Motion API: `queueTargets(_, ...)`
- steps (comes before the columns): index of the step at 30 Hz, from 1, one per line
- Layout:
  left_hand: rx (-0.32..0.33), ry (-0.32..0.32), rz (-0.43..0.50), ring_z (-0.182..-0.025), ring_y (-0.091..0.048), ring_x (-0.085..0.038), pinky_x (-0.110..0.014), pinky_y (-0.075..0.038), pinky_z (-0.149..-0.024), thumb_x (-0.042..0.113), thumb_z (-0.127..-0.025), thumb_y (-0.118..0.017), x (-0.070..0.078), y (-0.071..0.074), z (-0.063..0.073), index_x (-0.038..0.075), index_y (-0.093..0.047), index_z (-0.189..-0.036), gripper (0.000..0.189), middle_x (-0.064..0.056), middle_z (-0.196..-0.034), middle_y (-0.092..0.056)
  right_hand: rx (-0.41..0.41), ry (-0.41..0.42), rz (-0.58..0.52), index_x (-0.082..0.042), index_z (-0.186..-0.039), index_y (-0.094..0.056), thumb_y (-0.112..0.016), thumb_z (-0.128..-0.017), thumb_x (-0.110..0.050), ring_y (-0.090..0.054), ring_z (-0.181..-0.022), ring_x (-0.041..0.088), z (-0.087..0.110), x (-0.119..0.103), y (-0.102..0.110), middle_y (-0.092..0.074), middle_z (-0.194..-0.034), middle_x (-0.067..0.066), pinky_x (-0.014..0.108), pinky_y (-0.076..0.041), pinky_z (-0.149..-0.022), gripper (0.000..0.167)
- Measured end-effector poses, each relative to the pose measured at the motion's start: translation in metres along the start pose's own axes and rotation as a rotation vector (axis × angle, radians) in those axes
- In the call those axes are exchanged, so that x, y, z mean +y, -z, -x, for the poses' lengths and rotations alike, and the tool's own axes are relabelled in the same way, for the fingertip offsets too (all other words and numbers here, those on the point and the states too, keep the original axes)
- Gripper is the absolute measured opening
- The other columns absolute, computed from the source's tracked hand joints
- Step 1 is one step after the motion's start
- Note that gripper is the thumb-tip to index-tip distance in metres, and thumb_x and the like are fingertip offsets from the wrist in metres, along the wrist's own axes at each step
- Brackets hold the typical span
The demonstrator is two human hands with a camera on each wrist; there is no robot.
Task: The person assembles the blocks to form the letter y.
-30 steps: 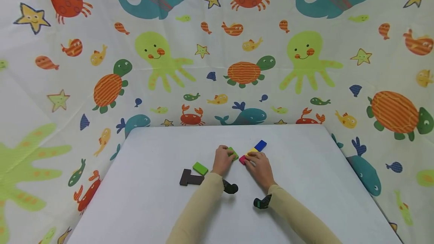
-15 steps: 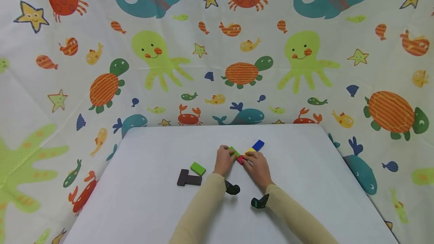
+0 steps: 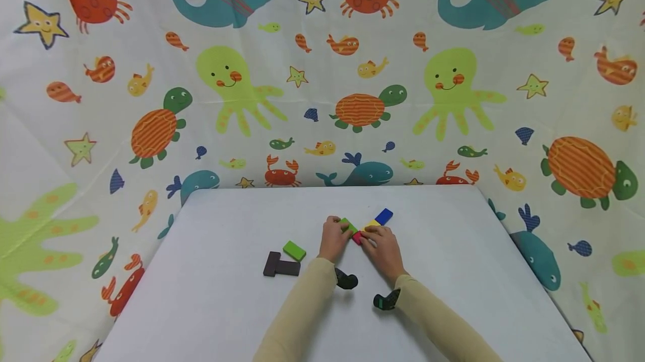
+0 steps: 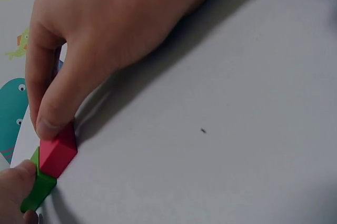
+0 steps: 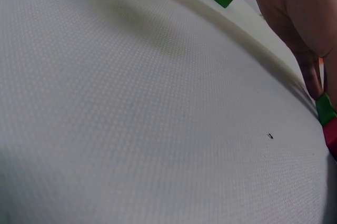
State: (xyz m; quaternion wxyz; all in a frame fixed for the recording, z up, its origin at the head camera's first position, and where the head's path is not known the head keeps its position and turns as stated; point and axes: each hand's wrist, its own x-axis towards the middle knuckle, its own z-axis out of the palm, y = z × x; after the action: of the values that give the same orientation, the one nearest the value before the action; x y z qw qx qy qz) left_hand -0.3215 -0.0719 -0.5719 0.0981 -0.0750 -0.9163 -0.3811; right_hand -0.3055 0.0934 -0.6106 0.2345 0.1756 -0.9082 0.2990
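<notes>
My left hand (image 3: 334,240) pinches a green block (image 3: 349,226). My right hand (image 3: 387,251) pinches a red block (image 3: 357,237) at the near end of a slanted row. Behind the red block come a yellow block (image 3: 372,224), partly covered by the right fingers, and a blue block (image 3: 384,216). In the left wrist view, the red block (image 4: 59,150) touches the end of the green block (image 4: 39,192). Together the blocks form a V shape on the white table. The right wrist view shows the left hand (image 5: 303,16) at the green block (image 5: 325,109).
To the left lie another green block (image 3: 294,250) and two dark blocks, one upright (image 3: 272,264) and one crosswise (image 3: 288,268), set in a T shape. The white table (image 3: 216,306) ends at a sea-animal curtain (image 3: 312,48). Both wrists wear black devices.
The green block in my left hand has moved right and now meets the red block; a gap lay between them earlier. Over the last half second the hands have hardly moved.
</notes>
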Motion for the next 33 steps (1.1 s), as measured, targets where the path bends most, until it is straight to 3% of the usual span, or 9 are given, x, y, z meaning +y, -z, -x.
queueTargets(7, 0.014, -0.018, 0.005, -0.107, -0.056, -0.036, -0.047, -0.046, -0.093, 0.008, -0.084, -0.075, 0.0006, -0.0007, 0.0001, -0.004, -0.074, -0.105, 0.024, -0.023, -0.115, -0.058, 0.019, 0.026, 0.007, -0.007, -0.103, -0.077, -0.077, -0.086, -0.02, -0.058, -0.102, 0.026, -0.0001, 0.0001, -0.0003, -0.069, -0.108, 0.005, 0.045, -0.046, -0.088, 0.022)
queueTargets(24, 0.008, 0.009, -0.055, -0.108, -0.055, -0.034, -0.044, -0.048, -0.092, 0.014, -0.086, -0.075, -0.0013, -0.0065, 0.0, -0.001, -0.074, -0.109, 0.027, -0.02, -0.118, -0.057, 0.013, 0.025, -0.018, -0.008, -0.104, -0.077, -0.076, -0.086, -0.02, -0.057, -0.102, 0.026, -0.0009, 0.0029, -0.0021, -0.069, -0.109, 0.005, 0.045, -0.046, -0.09, 0.021)
queueTargets(33, 0.005, 0.013, -0.029, -0.107, -0.054, -0.035, -0.045, -0.046, -0.092, 0.012, -0.086, -0.076, -0.0025, -0.0074, -0.0001, -0.002, -0.073, -0.109, 0.027, -0.021, -0.117, -0.057, -0.001, 0.017, -0.032, -0.007, -0.105, -0.076, -0.076, -0.087, -0.019, -0.057, -0.103, 0.027, -0.0011, 0.0016, -0.0015, -0.068, -0.11, 0.006, 0.045, -0.046, -0.091, 0.022)
